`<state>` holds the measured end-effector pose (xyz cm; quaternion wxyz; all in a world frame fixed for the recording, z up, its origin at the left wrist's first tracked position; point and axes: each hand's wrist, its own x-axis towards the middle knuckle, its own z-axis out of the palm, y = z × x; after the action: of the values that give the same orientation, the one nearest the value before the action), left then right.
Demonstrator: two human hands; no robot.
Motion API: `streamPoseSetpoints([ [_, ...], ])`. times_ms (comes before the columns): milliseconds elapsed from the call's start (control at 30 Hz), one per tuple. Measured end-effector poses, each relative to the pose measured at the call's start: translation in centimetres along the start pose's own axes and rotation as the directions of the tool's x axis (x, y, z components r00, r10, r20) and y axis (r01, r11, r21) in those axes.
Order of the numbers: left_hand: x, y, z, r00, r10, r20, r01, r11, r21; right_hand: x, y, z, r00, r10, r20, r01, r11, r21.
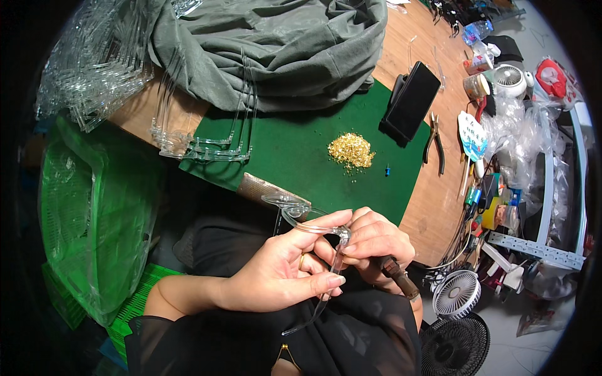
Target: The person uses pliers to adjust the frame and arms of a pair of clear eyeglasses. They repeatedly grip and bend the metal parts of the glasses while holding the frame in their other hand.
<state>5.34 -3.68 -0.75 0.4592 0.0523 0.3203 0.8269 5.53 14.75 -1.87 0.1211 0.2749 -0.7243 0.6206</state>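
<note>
Item one, largest: grey cloth sack [276, 44] slumped over the wooden bench [433, 200], its hem resting on the green mat [301, 156]; I judge a slide forward could bury the work area. Item two: green mesh bag [94, 207] at my left, beside heaped clear plastic frames [94, 62]; a nudge might spill them. Item three: a row of clear frames [200, 147] standing at the mat's left edge, lightly balanced by the look of it. Item four: black phone [411, 100] propped upright, pliers [434, 147] just beside. Item five: my left hand [282, 269], fingers curled closed around a clear plastic eyeglass frame [307, 222] held above my lap, near the mat's front edge. Item six: my right hand [376, 244], closed on a dark-handled tool [398, 279] whose tip meets the frame's hinge; a slip there could scratch the plastic or jab my fingers. Item seven, smallest: pile of tiny gold parts [351, 150] mid-mat, loose and easily scattered by a sleeve.
</note>
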Motion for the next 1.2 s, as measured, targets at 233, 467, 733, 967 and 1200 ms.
streamPoseSetpoints([
  [233, 0.0, -0.3, -0.4, 0.999, -0.017, 0.039, 0.017, 1.0, 0.002, -0.2, 0.0, -0.2, 1.0, 0.027, 0.013, -0.027, 0.999, 0.026],
  [467, 0.0, -0.3, -0.4, 0.999, -0.042, 0.031, 0.04, 0.998, 0.05, -0.1, -0.2, -0.3, 0.995, 0.099, 0.029, -0.101, 0.993, 0.068],
  [733, 0.0, 0.1, -0.5, 0.995, -0.067, 0.07, 0.067, 0.998, 0.009, -0.1, -0.7, -0.6, 0.987, 0.139, 0.083, -0.146, 0.987, 0.074],
  [967, -0.2, 0.7, -0.4, 0.993, -0.116, 0.0, 0.116, 0.993, 0.03, -0.9, -4.0, -2.1, 0.571, 0.77, 0.284, -0.81, 0.472, 0.347],
  [1200, 0.3, 0.7, -0.2, 0.997, -0.078, -0.001, 0.078, 0.997, -0.021, -0.1, -5.3, -2.8, 0.199, 0.807, 0.556, -0.943, 0.313, -0.115],
])
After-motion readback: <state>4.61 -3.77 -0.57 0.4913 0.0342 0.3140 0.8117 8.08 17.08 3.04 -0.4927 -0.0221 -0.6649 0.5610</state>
